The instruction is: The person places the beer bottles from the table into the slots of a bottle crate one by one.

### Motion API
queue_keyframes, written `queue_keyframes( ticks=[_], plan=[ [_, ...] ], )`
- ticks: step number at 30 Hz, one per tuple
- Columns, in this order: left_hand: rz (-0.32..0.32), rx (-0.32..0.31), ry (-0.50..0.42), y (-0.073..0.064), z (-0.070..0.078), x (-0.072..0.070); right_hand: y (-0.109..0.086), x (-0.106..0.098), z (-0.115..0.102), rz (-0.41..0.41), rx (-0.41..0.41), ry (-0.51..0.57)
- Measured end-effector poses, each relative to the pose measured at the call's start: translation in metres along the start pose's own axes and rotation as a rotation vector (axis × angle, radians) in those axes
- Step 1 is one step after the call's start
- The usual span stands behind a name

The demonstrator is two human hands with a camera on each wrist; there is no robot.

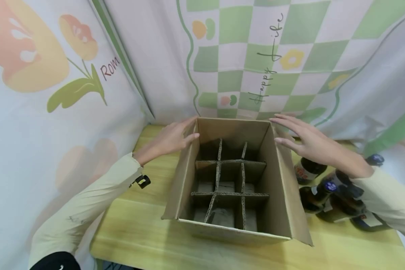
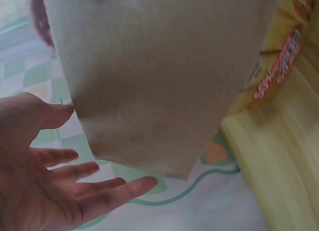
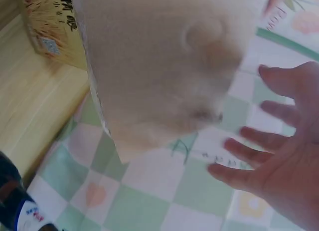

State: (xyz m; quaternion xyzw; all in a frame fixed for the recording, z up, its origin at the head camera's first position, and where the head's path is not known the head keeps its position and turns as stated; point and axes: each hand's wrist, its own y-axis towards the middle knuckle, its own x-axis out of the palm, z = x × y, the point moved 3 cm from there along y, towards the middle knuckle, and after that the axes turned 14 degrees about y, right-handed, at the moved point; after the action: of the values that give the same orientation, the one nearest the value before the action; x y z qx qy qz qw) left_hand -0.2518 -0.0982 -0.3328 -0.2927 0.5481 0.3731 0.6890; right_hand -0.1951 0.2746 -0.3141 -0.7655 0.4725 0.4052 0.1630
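An upright cardboard box (image 1: 234, 234) stands with its top open, and crossed cardboard dividers (image 1: 230, 194) split its inside into several compartments. By the far end of the left flap (image 1: 179, 180) is my left hand (image 1: 170, 138), its fingers extended and its thumb at the flap's edge. My right hand (image 1: 315, 144) is beside the far end of the right flap (image 1: 291, 191), fingers spread and fairly straight. In the right wrist view, a gap shows between those fingertips and the flap (image 3: 164, 76). Neither hand grips anything.
Several dark glass bottles (image 1: 314, 198) stand to the right of the box, partly beneath my right forearm. The wooden table (image 1: 138, 228) carries everything. Printed curtains (image 1: 236, 56) hang close behind and on the left.
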Motion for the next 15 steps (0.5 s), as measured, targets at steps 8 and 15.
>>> queue_keyframes(
  ticks=[8, 15],
  plan=[
    [-0.096, -0.109, -0.182, -0.004, -0.004, 0.007, -0.039, -0.009, 0.019, -0.088, 0.103, -0.092],
    [-0.128, -0.165, -0.362, -0.005, -0.006, 0.014, -0.07, -0.009, 0.041, -0.154, 0.145, -0.145]
  ],
)
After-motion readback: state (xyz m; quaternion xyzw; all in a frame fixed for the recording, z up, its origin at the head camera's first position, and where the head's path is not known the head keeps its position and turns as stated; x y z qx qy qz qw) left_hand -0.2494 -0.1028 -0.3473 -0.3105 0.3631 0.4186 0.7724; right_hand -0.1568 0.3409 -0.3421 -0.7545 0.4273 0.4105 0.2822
